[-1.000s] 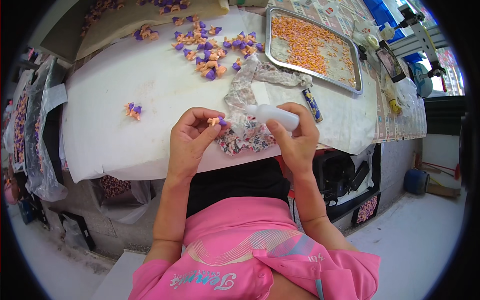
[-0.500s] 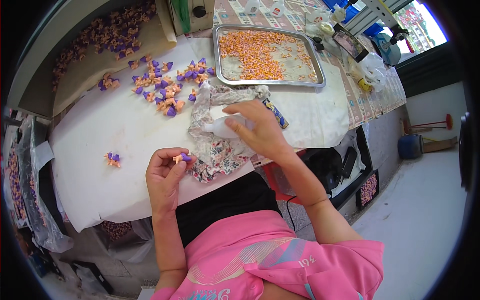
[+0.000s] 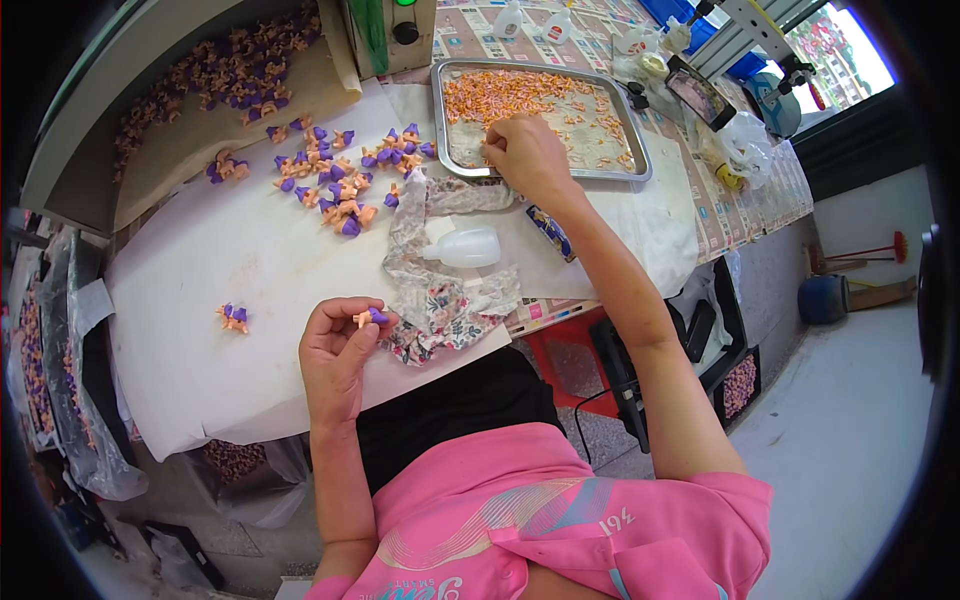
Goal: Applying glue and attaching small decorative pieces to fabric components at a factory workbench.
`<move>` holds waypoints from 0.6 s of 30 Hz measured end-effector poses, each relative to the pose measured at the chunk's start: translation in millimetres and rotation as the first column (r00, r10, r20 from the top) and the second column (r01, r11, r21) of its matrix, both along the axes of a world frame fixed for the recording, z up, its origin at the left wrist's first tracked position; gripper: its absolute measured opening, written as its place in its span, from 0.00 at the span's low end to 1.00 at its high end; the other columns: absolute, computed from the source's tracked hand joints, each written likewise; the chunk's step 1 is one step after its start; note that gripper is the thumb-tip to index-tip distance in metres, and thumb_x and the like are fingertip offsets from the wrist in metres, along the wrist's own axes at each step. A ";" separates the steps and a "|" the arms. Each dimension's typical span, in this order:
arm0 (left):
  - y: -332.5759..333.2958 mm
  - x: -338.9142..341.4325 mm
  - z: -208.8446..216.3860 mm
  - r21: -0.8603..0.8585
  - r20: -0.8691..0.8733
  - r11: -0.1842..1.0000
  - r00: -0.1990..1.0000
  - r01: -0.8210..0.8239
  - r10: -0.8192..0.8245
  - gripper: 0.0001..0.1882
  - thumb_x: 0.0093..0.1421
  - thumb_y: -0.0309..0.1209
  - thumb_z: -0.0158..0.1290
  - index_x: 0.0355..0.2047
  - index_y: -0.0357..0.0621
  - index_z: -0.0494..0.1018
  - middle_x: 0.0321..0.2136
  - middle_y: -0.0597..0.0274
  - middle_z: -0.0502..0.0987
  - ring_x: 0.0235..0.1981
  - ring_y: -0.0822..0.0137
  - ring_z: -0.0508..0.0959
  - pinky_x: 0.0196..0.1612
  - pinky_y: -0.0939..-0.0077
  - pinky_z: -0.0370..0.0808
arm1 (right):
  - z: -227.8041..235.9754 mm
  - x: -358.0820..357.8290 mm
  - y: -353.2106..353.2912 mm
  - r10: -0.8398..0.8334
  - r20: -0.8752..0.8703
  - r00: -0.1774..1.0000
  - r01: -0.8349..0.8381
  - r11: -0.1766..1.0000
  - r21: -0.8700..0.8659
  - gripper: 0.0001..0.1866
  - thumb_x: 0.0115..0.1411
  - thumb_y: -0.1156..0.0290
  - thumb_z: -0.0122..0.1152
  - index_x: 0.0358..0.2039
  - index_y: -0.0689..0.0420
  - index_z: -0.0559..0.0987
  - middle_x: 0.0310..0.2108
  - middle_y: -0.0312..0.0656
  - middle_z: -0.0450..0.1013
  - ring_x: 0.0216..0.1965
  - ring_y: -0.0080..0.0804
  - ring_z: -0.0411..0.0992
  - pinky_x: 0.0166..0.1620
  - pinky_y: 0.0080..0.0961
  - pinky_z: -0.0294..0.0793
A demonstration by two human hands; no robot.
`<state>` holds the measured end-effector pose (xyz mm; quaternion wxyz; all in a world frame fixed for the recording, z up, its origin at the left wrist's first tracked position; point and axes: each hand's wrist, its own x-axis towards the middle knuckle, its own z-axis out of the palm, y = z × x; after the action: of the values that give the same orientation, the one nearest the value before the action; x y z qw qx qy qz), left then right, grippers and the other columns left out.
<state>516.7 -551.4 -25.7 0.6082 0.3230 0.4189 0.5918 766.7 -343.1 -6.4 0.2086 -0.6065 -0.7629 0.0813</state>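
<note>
In the head view, read as a dial with twelve at the top, the left hand (image 3: pixel 338 345) was between eight and nine o'clock, pinching a small purple-and-peach figure (image 3: pixel 370 317) between thumb and fingers. The right hand (image 3: pixel 530 155) was at about half past twelve, over the near left part of a metal tray (image 3: pixel 600 174), its fingers drawn together; whether they gripped one of the orange-and-pink pieces (image 3: pixel 480 95) could not be told.

The figure in hand appeared to be mid-work, not set down. Many loose pieces were left in the tray, with bare patches among them. Similar figures (image 3: pixel 350 225) lay heaped toward ten o'clock, a larger pile (image 3: pixel 245 90) lay beyond, and a small cluster (image 3: pixel 233 319) sat apart near nine; which were finished and which waited was too small to tell. Near the centre, a white bottle (image 3: pixel 468 247) lay on its side, out of both hands, on a floral cloth (image 3: pixel 440 310).
</note>
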 end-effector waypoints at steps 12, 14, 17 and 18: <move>-10.0 -16.8 -7.9 0.015 -0.016 1.000 1.000 -0.008 0.008 0.11 0.59 0.20 0.55 0.42 0.36 0.70 0.41 0.56 0.76 0.41 0.66 0.79 0.48 0.75 0.78 | 3.8 -20.1 -42.9 0.171 -0.548 0.819 -0.227 0.973 -0.036 0.04 0.58 0.75 0.61 0.34 0.61 0.78 0.29 0.36 0.75 0.31 0.22 0.72 0.37 0.21 0.71; -11.9 -20.6 -9.4 0.010 -0.023 1.000 1.000 -0.011 0.012 0.11 0.59 0.20 0.55 0.42 0.36 0.70 0.41 0.56 0.76 0.40 0.66 0.79 0.48 0.75 0.77 | 6.5 -28.9 -68.2 0.182 -0.662 0.727 -0.361 0.921 -0.144 0.07 0.61 0.73 0.61 0.37 0.62 0.79 0.31 0.31 0.75 0.33 0.15 0.69 0.37 0.15 0.70; -17.3 -29.4 -12.7 -0.001 -0.019 1.000 1.000 -0.012 0.012 0.11 0.59 0.21 0.56 0.42 0.34 0.70 0.41 0.54 0.76 0.41 0.65 0.80 0.48 0.73 0.77 | 4.0 -50.6 -111.7 0.106 -0.831 0.546 -0.519 0.822 -0.236 0.10 0.62 0.72 0.61 0.41 0.64 0.79 0.33 0.31 0.75 0.35 0.15 0.70 0.38 0.14 0.70; -18.7 -31.0 -12.5 0.006 -0.016 1.000 1.000 -0.002 0.002 0.11 0.59 0.20 0.55 0.42 0.34 0.70 0.41 0.54 0.76 0.41 0.65 0.80 0.48 0.73 0.77 | 6.0 -56.6 -123.6 0.108 -0.832 0.545 -0.528 0.814 -0.241 0.10 0.62 0.72 0.61 0.41 0.64 0.79 0.33 0.31 0.75 0.35 0.15 0.70 0.38 0.14 0.70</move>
<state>485.7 -570.1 -38.2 0.6034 0.3292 0.4221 0.5910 710.0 -466.7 -0.4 0.3501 -0.3838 -0.6482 0.5568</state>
